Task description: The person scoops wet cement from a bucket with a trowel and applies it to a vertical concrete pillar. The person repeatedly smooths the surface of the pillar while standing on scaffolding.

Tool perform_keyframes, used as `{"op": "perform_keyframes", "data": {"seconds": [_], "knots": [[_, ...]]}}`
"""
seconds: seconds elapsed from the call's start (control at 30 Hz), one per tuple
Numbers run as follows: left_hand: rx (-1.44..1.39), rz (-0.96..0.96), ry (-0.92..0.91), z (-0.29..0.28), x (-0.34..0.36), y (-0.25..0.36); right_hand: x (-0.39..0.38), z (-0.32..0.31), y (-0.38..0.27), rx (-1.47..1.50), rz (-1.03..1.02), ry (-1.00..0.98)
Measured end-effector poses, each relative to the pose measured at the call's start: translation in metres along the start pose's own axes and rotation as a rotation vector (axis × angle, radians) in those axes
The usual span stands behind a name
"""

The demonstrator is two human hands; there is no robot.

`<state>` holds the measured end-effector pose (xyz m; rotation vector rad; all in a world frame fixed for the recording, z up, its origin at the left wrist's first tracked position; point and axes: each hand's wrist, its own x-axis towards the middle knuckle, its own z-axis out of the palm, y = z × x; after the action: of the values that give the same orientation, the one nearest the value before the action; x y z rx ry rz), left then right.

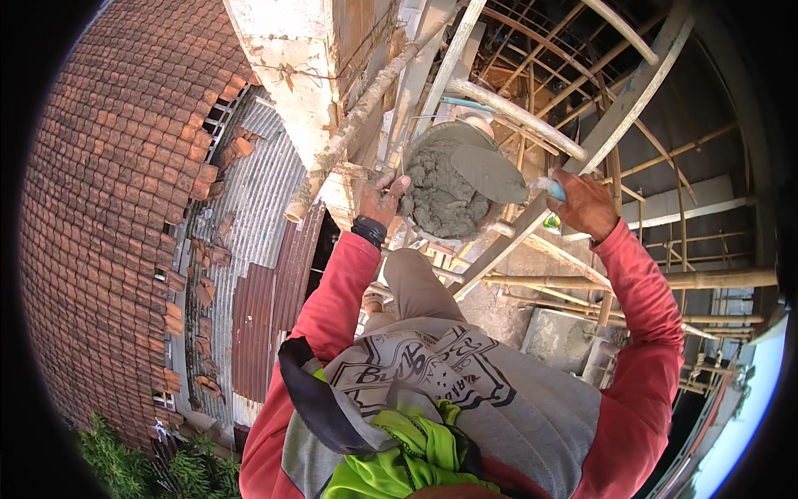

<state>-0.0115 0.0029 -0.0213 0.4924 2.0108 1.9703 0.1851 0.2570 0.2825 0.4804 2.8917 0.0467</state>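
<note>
A round bucket (432,234) full of wet grey mortar (440,195) sits in front of me. My left hand (382,200) is at its left rim, thumb by the edge and fingers curled; part of the grip is hidden. My right hand (584,204), off to the right, is closed round the blue handle of a trowel (490,173). The mortar-coated blade points left and lies over the right side of the bucket's opening, covering some of the mortar.
Bamboo poles (515,116) and a long timber (632,91) cross around the bucket. A concrete column (283,75) rises at the upper left. Lower down on the left are corrugated sheets (241,175) and a tiled roof (116,224). Bamboo scaffolding (632,280) spans the drop at right.
</note>
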Motion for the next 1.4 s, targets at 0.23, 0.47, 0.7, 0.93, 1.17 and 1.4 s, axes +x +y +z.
{"op": "perform_keyframes", "data": {"seconds": [0.23,0.47,0.7,0.93,1.17,1.4], "knots": [[-0.092,-0.119,-0.041,0.003,-0.004,0.02,0.045,0.049,-0.006,-0.575,-0.148,0.051],[-0.191,-0.068,-0.047,0.002,0.001,0.005,0.082,0.106,-0.019,-0.072,0.004,-0.158],[-0.053,-0.063,-0.059,-0.005,-0.001,0.0,0.038,0.09,0.027,0.083,0.103,0.126],[-0.002,-0.111,-0.08,-0.004,-0.002,0.014,0.014,-0.021,0.024,-0.037,-0.105,0.344],[0.093,-0.068,0.009,-0.001,-0.011,0.004,0.016,-0.191,-0.096,0.358,-0.714,0.283],[-0.043,-0.025,0.001,0.006,-0.001,0.011,0.073,-0.319,-0.209,0.977,-0.989,-0.164]]}}
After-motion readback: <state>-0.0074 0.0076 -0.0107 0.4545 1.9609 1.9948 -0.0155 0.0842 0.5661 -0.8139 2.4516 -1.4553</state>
